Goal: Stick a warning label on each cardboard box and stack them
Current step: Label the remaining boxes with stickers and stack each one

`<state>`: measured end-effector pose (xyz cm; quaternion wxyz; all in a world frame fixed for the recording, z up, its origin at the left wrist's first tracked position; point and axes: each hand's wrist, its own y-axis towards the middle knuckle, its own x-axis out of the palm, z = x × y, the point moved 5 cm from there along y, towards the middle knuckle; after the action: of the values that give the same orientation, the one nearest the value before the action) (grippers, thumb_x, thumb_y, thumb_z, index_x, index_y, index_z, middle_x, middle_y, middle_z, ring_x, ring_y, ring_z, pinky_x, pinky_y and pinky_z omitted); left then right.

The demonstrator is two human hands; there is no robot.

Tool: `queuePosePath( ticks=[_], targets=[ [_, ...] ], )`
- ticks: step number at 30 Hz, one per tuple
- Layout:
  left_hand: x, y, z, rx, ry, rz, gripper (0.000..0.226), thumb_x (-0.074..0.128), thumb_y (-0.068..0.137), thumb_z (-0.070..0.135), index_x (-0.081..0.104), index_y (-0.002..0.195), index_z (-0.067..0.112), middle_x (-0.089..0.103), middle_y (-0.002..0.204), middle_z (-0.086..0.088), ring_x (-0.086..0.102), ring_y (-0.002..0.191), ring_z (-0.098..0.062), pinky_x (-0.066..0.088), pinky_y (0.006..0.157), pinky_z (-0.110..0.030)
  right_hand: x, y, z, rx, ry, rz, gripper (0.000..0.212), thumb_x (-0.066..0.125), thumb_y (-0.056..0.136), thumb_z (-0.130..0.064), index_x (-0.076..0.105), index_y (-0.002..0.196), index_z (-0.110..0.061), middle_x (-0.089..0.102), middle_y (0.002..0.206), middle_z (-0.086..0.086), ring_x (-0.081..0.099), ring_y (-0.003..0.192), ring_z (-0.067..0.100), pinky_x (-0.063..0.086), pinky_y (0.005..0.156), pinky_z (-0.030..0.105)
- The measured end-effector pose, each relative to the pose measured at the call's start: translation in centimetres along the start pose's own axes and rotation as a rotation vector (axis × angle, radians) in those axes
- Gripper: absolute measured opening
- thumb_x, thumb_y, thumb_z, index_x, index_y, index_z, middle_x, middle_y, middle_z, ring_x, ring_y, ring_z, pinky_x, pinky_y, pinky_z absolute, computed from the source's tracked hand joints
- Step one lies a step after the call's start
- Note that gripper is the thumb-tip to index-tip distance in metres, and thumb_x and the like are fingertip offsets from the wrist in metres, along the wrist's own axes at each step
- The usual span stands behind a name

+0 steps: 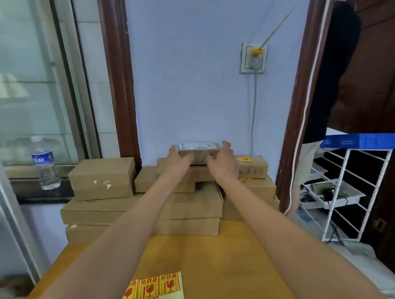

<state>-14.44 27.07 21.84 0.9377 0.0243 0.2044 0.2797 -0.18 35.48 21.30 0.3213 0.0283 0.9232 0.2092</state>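
Observation:
A small cardboard box (200,152) with a white shipping label on top sits at the top of the pile of cardboard boxes (149,207) against the wall. My left hand (177,161) grips its left end and my right hand (224,161) grips its right end, both arms stretched out. To its right, a box (254,167) carries a yellow and red warning label. A sheet of yellow and red warning labels (152,295) lies on the wooden table (222,263) near me.
A water bottle (44,163) stands on the dark sill at the left, beside a larger box (102,178). A wall socket (253,57) with a cable is above the pile. A person (331,78), a blue crate (367,140) and a white rack (340,191) are at the right.

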Motion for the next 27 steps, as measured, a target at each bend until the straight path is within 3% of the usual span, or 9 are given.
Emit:
queuePosePath(
  ticks=[4, 7, 11, 13, 15, 17, 19, 24, 27],
  targets=[
    [-1.9, -3.0, 0.2, 0.099, -0.162, 0.097, 0.056, 0.051, 0.098, 0.026, 0.040, 0.153, 0.020, 0.054, 0.134, 0.006, 0.054, 0.116, -0.013, 0.040, 0.094, -0.028, -3.6, -2.2, 0.8, 0.034, 0.310, 0.074, 0.060, 0.054, 0.101, -0.047, 0.040, 0.152, -0.017, 0.059, 0.137, 0.004, 0.060, 0.115, 0.021, 0.048, 0.098, 0.041],
    [-3.0, -6.6, 0.1, 0.196, -0.192, 0.067, 0.042, 0.046, 0.096, 0.029, 0.064, 0.133, 0.034, 0.058, 0.129, 0.008, 0.058, 0.119, -0.008, 0.043, 0.106, -0.030, -6.6, -5.6, 1.7, 0.039, 0.497, 0.011, 0.051, 0.043, 0.100, -0.067, 0.063, 0.128, -0.030, 0.066, 0.124, -0.006, 0.061, 0.113, 0.012, 0.046, 0.094, 0.031],
    [-3.5, -13.2, -1.4, 0.135, -0.367, 0.034, 0.030, 0.049, 0.094, 0.041, 0.077, 0.106, 0.038, 0.072, 0.117, 0.018, 0.063, 0.118, -0.006, 0.043, 0.111, -0.040, -9.8, -11.8, 4.3, 0.157, 0.681, -0.063, 0.065, 0.038, 0.098, -0.075, 0.059, 0.141, -0.032, 0.059, 0.145, -0.012, 0.052, 0.135, 0.012, 0.038, 0.116, 0.039],
    [-3.3, -16.6, -2.6, 0.129, -0.283, 0.075, 0.024, 0.057, 0.093, 0.049, 0.077, 0.097, 0.037, 0.073, 0.110, 0.019, 0.065, 0.112, -0.006, 0.047, 0.105, -0.040, -11.1, -14.8, 5.8, 0.113, 0.612, -0.078, 0.051, 0.052, 0.099, -0.065, 0.067, 0.122, -0.023, 0.068, 0.127, -0.003, 0.060, 0.122, 0.015, 0.044, 0.112, 0.041],
    [-2.7, -20.0, -4.1, 0.157, -0.194, 0.124, 0.017, 0.070, 0.089, 0.046, 0.075, 0.092, 0.030, 0.075, 0.103, 0.016, 0.068, 0.102, -0.004, 0.054, 0.096, -0.037, -11.8, -18.1, 7.5, 0.073, 0.555, -0.119, 0.026, 0.070, 0.096, -0.043, 0.065, 0.111, -0.022, 0.070, 0.116, -0.009, 0.064, 0.114, 0.007, 0.052, 0.103, 0.036],
    [-1.7, -23.0, -5.8, 0.160, -0.182, 0.117, 0.018, 0.081, 0.084, 0.031, 0.071, 0.097, 0.023, 0.075, 0.101, 0.011, 0.069, 0.095, 0.001, 0.058, 0.085, -0.027, -12.0, -21.4, 9.4, 0.025, 0.508, -0.160, 0.028, 0.078, 0.093, -0.026, 0.060, 0.115, -0.024, 0.067, 0.118, -0.014, 0.065, 0.112, 0.002, 0.055, 0.093, 0.026],
    [-0.4, -25.8, -7.9, 0.139, -0.148, 0.059, 0.029, 0.083, 0.083, 0.018, 0.069, 0.109, 0.022, 0.073, 0.108, 0.012, 0.068, 0.094, 0.007, 0.057, 0.076, -0.016, -11.9, -24.9, 11.6, -0.011, 0.426, -0.195, 0.039, 0.078, 0.092, -0.020, 0.056, 0.123, -0.029, 0.062, 0.122, -0.019, 0.063, 0.112, -0.001, 0.056, 0.091, 0.021],
    [2.6, -30.4, -13.7, 0.067, 0.002, -0.030, 0.033, 0.082, 0.084, 0.023, 0.073, 0.116, 0.020, 0.074, 0.110, 0.009, 0.069, 0.089, 0.002, 0.055, 0.068, -0.014, -10.6, -31.3, 17.4, 0.055, 0.135, -0.295, 0.060, 0.073, 0.092, -0.046, 0.053, 0.146, -0.032, 0.055, 0.134, -0.015, 0.059, 0.114, 0.001, 0.057, 0.095, 0.029],
    [3.1, -31.0, -14.3, 0.181, 0.244, 0.033, 0.031, 0.071, 0.094, 0.033, 0.074, 0.120, 0.016, 0.074, 0.116, 0.003, 0.066, 0.104, -0.009, 0.054, 0.091, -0.026, -10.4, -32.3, 17.6, 0.051, 0.080, -0.271, 0.065, 0.064, 0.094, -0.057, 0.051, 0.150, -0.027, 0.054, 0.136, -0.009, 0.060, 0.115, 0.008, 0.056, 0.096, 0.035]
  ],
)
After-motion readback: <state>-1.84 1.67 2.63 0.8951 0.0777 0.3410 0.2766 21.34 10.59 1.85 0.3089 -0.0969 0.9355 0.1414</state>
